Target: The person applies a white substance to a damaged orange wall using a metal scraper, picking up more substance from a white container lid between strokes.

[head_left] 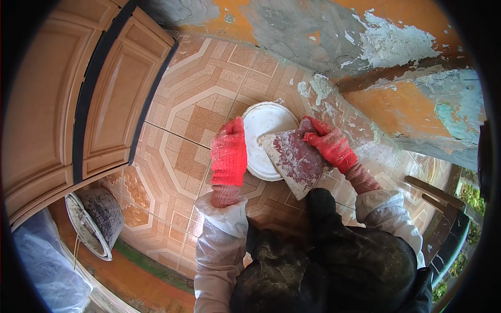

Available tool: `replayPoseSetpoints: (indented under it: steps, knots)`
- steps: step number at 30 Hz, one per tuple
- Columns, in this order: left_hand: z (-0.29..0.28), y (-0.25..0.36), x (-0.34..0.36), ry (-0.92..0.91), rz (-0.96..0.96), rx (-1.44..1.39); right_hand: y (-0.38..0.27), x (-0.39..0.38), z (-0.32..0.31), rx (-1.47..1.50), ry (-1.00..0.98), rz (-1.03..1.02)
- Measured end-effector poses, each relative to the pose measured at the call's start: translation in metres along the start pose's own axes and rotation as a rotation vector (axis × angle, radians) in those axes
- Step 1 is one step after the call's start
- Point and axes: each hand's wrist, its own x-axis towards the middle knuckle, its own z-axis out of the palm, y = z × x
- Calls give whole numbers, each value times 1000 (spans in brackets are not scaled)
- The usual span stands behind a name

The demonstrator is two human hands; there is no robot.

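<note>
A round white bucket top or lid sits in the middle, with a pale, smooth inner face. My left hand, in a red knit glove, is closed on its left rim. My right hand, also gloved in red, grips a square, dark-red flat tool smeared with pale plaster. The tool lies tilted over the right side of the white round piece, its lower corner reaching past the rim toward my dark-clad knee. I cannot make out whether the white piece is a lid or a filled bucket.
Tiled floor runs around me. Wooden panelled doors stand left. A peeling orange-grey wall rises ahead and right. A crusted bucket and plastic sheeting lie lower left. A dark-framed chair-like object is at lower right.
</note>
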Motion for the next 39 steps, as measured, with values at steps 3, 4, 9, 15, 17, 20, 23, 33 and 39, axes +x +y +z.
replayPoseSetpoints:
  steps: [3,4,9,15,17,20,23,33,39]
  knots:
    - [1,14,-5,-50,-82,-15,-8,-5,7,15,-68,10]
    - [0,20,-8,-107,-168,-12,-9,-6,9,83,-77,10]
    - [-15,8,3,-6,-32,41,9,-13,-22,132,-12,48]
    - [-28,15,11,10,-14,105,31,-15,-32,-27,10,52]
    - [-25,9,14,19,-9,61,27,-16,-19,-46,0,67]
    - [-20,11,10,31,-12,28,12,-16,4,16,-89,69]
    - [-10,16,2,35,-15,52,13,-19,23,193,-141,21]
    - [-13,4,-8,140,-72,18,41,-12,-8,91,95,104]
    - [-11,-9,-8,160,-124,-43,9,-1,5,51,39,62]
